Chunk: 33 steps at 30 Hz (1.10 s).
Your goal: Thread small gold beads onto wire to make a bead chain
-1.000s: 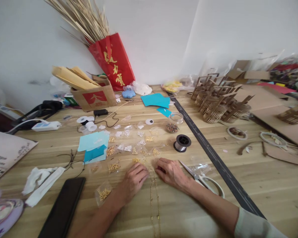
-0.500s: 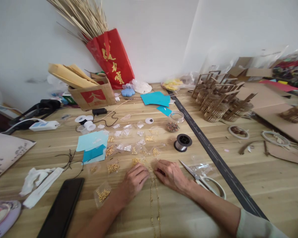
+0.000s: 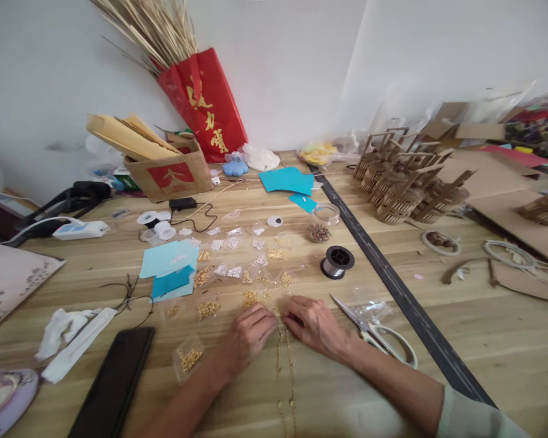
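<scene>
My left hand (image 3: 249, 336) and my right hand (image 3: 314, 322) rest knuckles-up on the wooden table (image 3: 484, 328), fingertips almost meeting. Both are curled in a pinch at the top end of a thin gold chain (image 3: 285, 377) that runs down toward me. What sits between the fingertips is too small to make out. Small clear bags of gold beads (image 3: 209, 309) lie just beyond my hands. White-handled scissors (image 3: 378, 334) lie by my right wrist.
A wire spool (image 3: 337, 261), a jar of beads (image 3: 319, 226), teal paper (image 3: 170, 267), a black phone (image 3: 114, 383), white tissue (image 3: 70, 333), a cardboard box (image 3: 171, 173) and a red bag (image 3: 203, 109) with dry stalks stand around. Wooden models (image 3: 406, 182) sit right of a black strip (image 3: 393, 286).
My hands have closed in slightly so that the fingertips nearly touch over the chain's end. The view has shifted a little.
</scene>
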Tool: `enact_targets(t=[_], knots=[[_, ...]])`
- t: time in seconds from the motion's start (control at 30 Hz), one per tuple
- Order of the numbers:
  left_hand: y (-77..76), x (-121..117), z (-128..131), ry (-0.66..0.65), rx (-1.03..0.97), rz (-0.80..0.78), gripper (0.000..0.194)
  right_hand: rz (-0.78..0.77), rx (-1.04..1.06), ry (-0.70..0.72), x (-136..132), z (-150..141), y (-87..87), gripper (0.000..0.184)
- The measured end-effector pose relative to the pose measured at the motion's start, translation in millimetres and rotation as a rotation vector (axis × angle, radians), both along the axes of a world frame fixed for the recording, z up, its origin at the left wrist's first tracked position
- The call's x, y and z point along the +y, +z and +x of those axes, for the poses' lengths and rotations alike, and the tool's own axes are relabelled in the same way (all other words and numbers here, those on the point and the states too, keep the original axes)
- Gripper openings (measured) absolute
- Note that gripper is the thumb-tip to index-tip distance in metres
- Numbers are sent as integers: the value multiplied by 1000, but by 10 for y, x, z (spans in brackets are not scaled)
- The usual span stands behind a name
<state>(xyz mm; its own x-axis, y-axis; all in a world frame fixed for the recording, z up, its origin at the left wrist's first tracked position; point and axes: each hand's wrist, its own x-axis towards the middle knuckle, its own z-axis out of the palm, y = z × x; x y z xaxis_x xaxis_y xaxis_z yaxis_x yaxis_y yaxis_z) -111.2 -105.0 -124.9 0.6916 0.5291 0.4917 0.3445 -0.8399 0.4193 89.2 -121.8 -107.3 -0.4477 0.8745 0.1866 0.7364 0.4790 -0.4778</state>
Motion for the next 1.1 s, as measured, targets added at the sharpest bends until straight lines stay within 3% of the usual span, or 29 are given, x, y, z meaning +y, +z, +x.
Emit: enact_targets(t=[1.1], knots=[[11, 7, 16, -10, -41, 11, 17, 17, -17, -7, 2, -4, -28, 12]])
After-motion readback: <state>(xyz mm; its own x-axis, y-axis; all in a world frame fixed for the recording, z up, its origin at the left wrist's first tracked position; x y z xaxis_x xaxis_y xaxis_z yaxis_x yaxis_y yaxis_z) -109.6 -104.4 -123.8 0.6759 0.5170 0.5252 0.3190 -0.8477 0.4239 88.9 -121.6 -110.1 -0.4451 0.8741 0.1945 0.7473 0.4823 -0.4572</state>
